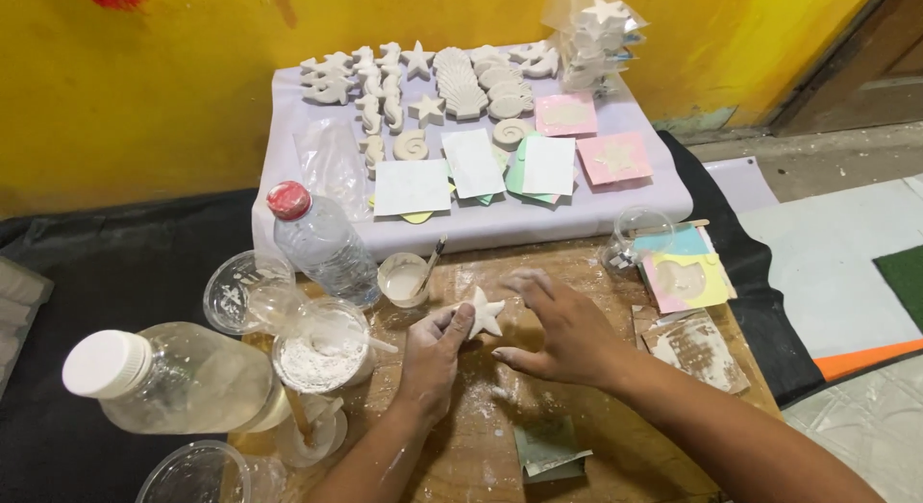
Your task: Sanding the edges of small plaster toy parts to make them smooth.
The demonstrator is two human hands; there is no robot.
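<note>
My left hand (431, 354) grips a small white plaster starfish (485, 314) by one arm, holding it over the dusty wooden board (615, 445). Its fingers are powdered white. My right hand (562, 330) hovers just right of the starfish with fingers spread and curved, fingertips close to it; whether they touch it is unclear. A small cup of white paste (402, 280) with a stick in it stands just behind the hands.
A raised lilac tray (538, 224) at the back carries several plaster sea shapes and paper squares. Left of the hands: a red-capped water bottle (322, 243), a cup of white powder (322, 354), a white-capped jar (173, 378), clear cups. Coloured moulds (685, 277) lie right.
</note>
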